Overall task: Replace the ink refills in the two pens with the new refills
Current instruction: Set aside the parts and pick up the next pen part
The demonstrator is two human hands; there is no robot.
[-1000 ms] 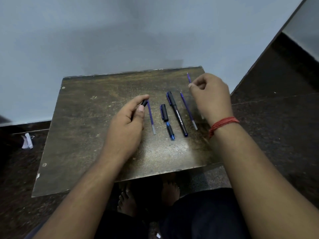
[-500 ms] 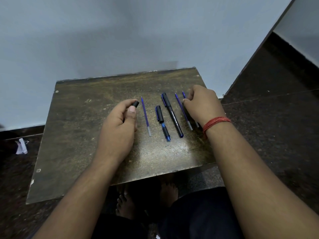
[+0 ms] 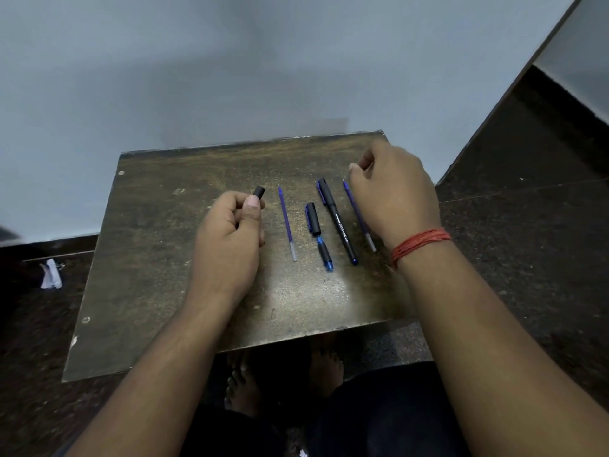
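One pen (image 3: 336, 221) lies whole on the counter (image 3: 158, 258); the other is apart, its barrel (image 3: 259, 192) gripped in the left hand (image 3: 230, 239), cap and tip section (image 3: 318, 236) lying between two refills (image 3: 287, 222). The right hand (image 3: 393, 192) curls loosely over the right refill (image 3: 352, 201), whether holding anything cannot be told. By appearance, neither swap is complete.

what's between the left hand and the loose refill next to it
Nothing visible. The refill lies on bare board just right of the left hand, which holds a black barrel. The cap and whole pen lie beyond it.
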